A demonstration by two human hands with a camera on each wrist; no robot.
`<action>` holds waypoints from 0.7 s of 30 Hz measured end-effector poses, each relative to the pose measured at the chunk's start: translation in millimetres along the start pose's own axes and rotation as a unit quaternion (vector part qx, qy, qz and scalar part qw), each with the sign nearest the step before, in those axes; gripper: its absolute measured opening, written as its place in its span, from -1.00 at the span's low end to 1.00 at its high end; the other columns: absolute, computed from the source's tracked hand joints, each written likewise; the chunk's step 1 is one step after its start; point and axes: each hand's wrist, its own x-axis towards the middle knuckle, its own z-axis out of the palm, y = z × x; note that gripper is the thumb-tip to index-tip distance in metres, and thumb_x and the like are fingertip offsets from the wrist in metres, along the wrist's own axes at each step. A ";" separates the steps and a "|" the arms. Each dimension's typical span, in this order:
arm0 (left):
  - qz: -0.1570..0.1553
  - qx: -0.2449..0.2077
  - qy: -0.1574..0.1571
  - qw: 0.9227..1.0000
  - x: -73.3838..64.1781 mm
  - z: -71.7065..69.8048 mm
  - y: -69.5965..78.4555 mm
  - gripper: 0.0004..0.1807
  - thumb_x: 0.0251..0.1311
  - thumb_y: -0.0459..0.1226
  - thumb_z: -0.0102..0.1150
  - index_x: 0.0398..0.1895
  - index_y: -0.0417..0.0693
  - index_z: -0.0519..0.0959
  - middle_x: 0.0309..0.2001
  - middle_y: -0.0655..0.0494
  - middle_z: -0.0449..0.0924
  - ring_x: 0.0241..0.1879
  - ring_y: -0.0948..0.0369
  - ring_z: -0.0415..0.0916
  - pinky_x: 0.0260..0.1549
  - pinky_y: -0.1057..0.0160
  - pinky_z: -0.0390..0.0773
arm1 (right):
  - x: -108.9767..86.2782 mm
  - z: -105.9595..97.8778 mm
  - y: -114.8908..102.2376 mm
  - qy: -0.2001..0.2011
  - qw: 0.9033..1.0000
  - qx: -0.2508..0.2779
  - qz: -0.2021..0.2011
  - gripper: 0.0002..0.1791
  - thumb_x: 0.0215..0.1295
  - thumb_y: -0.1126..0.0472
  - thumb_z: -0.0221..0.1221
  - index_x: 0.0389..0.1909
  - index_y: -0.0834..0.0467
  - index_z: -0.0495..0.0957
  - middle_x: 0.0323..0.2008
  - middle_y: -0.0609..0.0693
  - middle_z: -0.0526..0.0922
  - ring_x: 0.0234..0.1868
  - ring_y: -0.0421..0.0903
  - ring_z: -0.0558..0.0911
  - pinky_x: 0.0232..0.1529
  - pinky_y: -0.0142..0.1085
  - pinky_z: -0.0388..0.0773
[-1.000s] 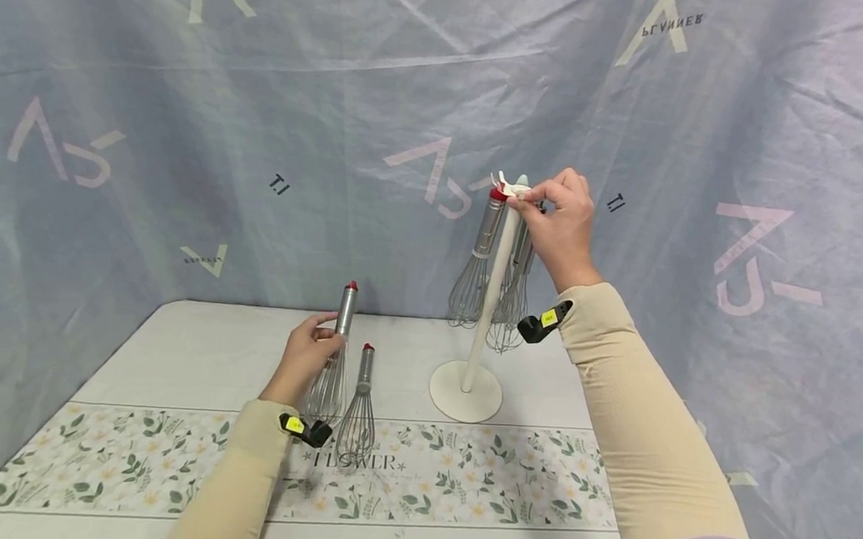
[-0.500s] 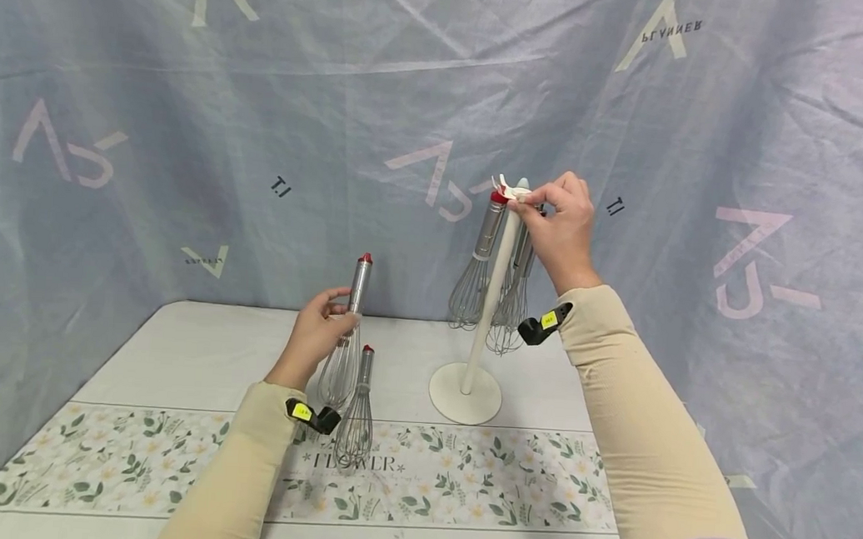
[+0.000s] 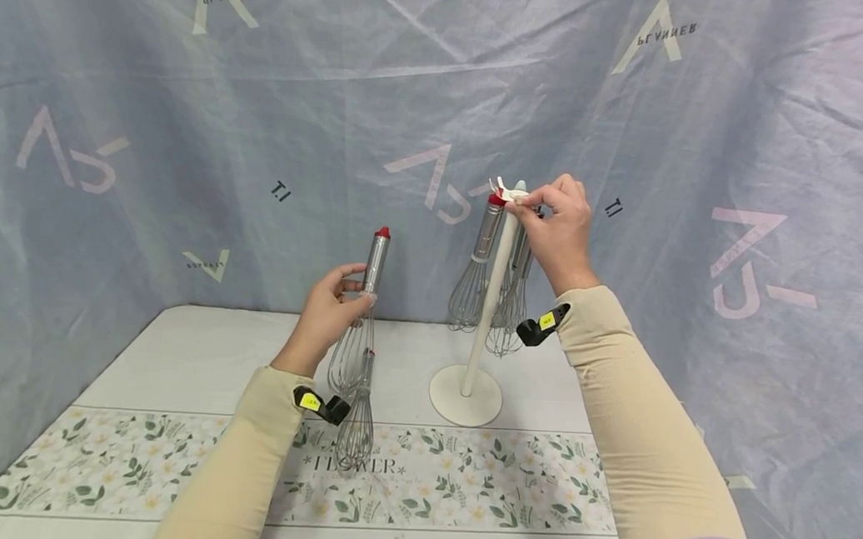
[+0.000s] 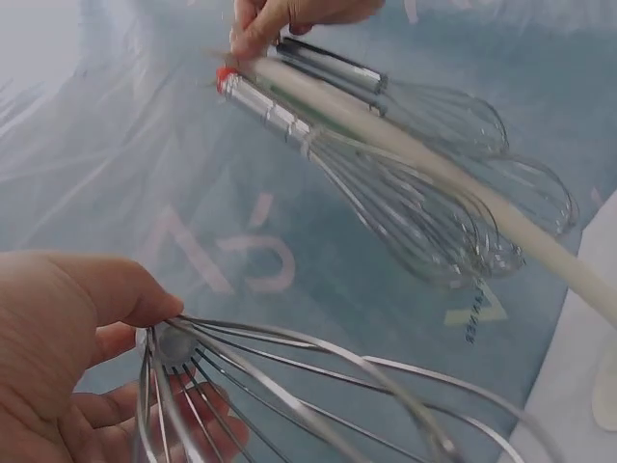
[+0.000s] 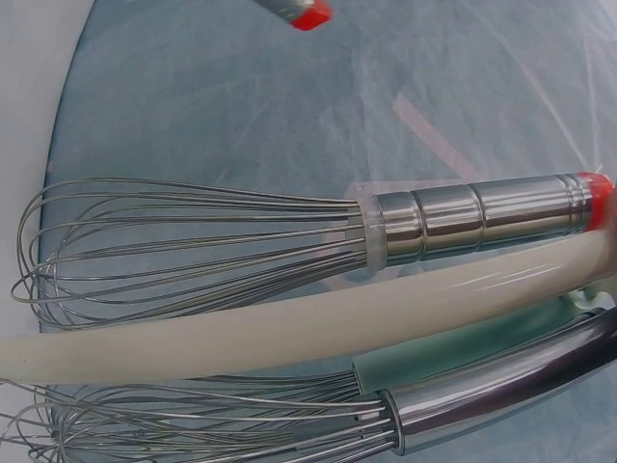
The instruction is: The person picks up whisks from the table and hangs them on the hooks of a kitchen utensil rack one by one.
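My left hand (image 3: 330,317) grips a steel whisk (image 3: 377,261) with a red end cap, holding it upright above the table with its wires down. In the left wrist view, thumb and fingers pinch that whisk (image 4: 289,386) where the wires meet the handle. My right hand (image 3: 560,228) pinches the white hook top (image 3: 512,195) of a cream stand (image 3: 491,307). Several whisks hang from its hooks: a red-capped whisk (image 5: 443,220) on the near side, and others, one with a green handle (image 5: 463,342), behind the pole. The right fingertips are mostly out of the right wrist view.
Another red-capped whisk (image 3: 357,431) lies on the table below the left hand. The stand's round base (image 3: 466,395) rests on the white table (image 3: 208,354), which has a flower-printed band (image 3: 454,480). A grey-blue curtain (image 3: 322,111) hangs behind.
My left hand has risen and moved right with the whisk, towards the stand. The right hand stays at the stand's top, and the hanging whisks look unchanged.
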 end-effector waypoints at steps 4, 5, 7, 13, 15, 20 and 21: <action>0.020 0.004 -0.005 1.000 0.5 5.9 13.6 -0.39 0.31 -0.30 0.30 0.41 0.17 0.42 0.06 -0.03 0.57 -0.32 0.08 0.48 -0.34 0.08 0.62 | -0.2 0.3 0.6 0.003 1.000 0.001 0.001 -0.76 0.04 0.25 0.53 -0.54 0.29 0.66 -0.47 0.20 0.34 -0.24 0.01 0.34 -0.14 -0.21 0.25; 0.024 0.005 -0.007 1.000 0.5 7.0 16.3 -0.39 0.32 -0.30 0.30 0.41 0.18 0.42 0.06 -0.03 0.56 -0.32 0.09 0.47 -0.35 0.09 0.62 | -0.4 0.4 0.8 0.002 1.000 0.000 0.002 -0.76 0.05 0.25 0.53 -0.53 0.29 0.66 -0.47 0.20 0.34 -0.24 0.01 0.34 -0.15 -0.21 0.25; 0.032 0.006 -0.011 0.999 1.2 9.7 21.1 -0.39 0.31 -0.30 0.30 0.41 0.18 0.42 0.06 -0.03 0.56 -0.32 0.08 0.46 -0.36 0.13 0.62 | -0.7 0.9 1.3 0.001 1.000 -0.002 0.002 -0.76 0.06 0.24 0.53 -0.53 0.28 0.66 -0.47 0.18 0.33 -0.24 0.01 0.34 -0.15 -0.20 0.25; 0.058 0.020 -0.022 0.998 4.1 17.8 32.8 -0.40 0.30 -0.33 0.30 0.39 0.17 0.44 0.04 -0.03 0.60 -0.37 0.09 0.45 -0.42 0.20 0.54 | -2.2 1.6 2.5 -0.001 1.000 -0.003 -0.001 -0.75 0.07 0.21 0.52 -0.53 0.26 0.66 -0.48 0.06 0.30 -0.23 0.01 0.35 -0.15 -0.19 0.26; 0.068 0.024 -0.025 0.997 4.5 20.3 37.1 -0.40 0.30 -0.33 0.30 0.40 0.16 0.43 0.04 -0.04 0.61 -0.39 0.09 0.45 -0.42 0.21 0.54 | -2.7 1.2 2.6 -0.001 1.000 -0.003 -0.001 -0.75 0.08 0.21 0.52 -0.54 0.26 0.66 -0.48 0.04 0.30 -0.23 0.01 0.35 -0.14 -0.19 0.26; 0.090 0.035 -0.026 0.995 5.2 26.5 49.3 -0.40 0.30 -0.34 0.30 0.39 0.16 0.44 0.04 -0.02 0.62 -0.39 0.10 0.46 -0.44 0.22 0.52 | -2.6 1.1 3.8 0.004 1.000 -0.002 -0.005 -0.75 0.07 0.23 0.52 -0.54 0.27 0.65 -0.48 0.06 0.31 -0.24 0.03 0.35 -0.14 -0.19 0.27; 0.093 0.036 -0.026 0.995 5.7 27.9 51.9 -0.40 0.30 -0.34 0.31 0.39 0.17 0.44 0.04 -0.01 0.62 -0.39 0.10 0.46 -0.45 0.22 0.51 | -2.3 1.2 4.2 0.006 1.000 -0.002 -0.006 -0.75 0.07 0.23 0.52 -0.54 0.27 0.65 -0.49 0.06 0.31 -0.24 0.04 0.35 -0.14 -0.19 0.27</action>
